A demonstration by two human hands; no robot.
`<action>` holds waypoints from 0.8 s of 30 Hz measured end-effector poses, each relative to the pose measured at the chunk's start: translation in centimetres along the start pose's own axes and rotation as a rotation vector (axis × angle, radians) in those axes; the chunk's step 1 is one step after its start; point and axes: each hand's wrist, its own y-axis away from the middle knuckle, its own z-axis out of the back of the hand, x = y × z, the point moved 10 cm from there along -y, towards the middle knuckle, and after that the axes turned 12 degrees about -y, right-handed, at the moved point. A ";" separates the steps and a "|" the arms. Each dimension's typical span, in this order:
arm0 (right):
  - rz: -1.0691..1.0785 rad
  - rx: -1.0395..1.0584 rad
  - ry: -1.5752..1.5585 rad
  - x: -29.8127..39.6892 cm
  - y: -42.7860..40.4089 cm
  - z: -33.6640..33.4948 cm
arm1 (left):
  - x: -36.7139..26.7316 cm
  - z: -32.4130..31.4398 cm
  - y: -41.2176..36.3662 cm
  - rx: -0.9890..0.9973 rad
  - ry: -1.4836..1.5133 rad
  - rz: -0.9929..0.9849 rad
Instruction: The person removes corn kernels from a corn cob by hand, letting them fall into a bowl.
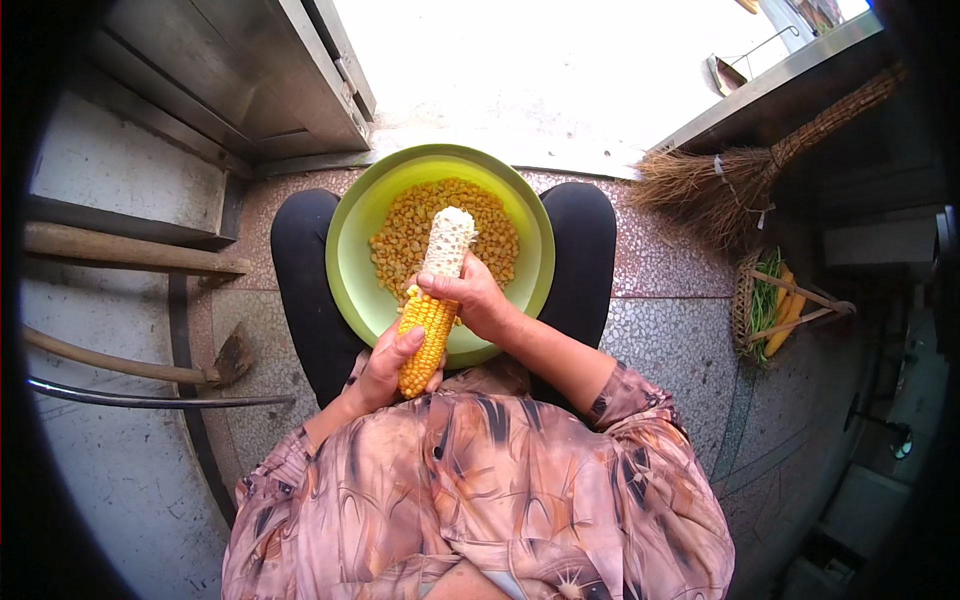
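Note:
An ear of corn (428, 341) is held in both hands over the near part of a green plastic basin (349, 300). Its upper part is a bare white cob; yellow kernels cover the lower part. My left hand (390, 365) grips the kernel-covered lower end, thumb on top. My right hand (474, 294) wraps the middle of the ear, its thumb lying across where bare cob meets kernels. Loose yellow corn kernels (409, 217) cover much of the basin's bottom. The basin rests between the person's knees.
A twig broom (712, 184) leans at the right, near a woven basket (742, 304) with green vegetables and yellow ears of corn. At the left are a wooden handle (135, 249), a hoe-like tool (234, 355) and a metal cabinet (277, 90). A doorway sill lies beyond the basin.

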 end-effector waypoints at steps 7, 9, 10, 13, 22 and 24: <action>-0.057 0.090 -0.322 1.2 -0.3 -1.1 | 1.4 0.5 0.2 0.047 0.218 0.100; -0.049 0.155 -0.301 1.6 -0.1 -1.4 | -0.4 -1.4 0.4 0.244 0.470 0.048; -0.037 0.216 -0.282 2.2 0.2 -2.4 | -0.5 -1.3 0.2 0.206 0.457 0.046; -0.043 0.239 -0.314 2.4 0.4 -2.8 | -0.6 0.0 -0.2 -0.085 0.313 0.043; 0.099 0.026 -0.161 1.4 0.0 -0.2 | -2.1 1.3 0.3 -0.167 -0.550 -0.276; 0.102 -0.004 -0.154 1.0 0.2 0.0 | -1.7 1.3 0.3 -0.152 -0.499 -0.218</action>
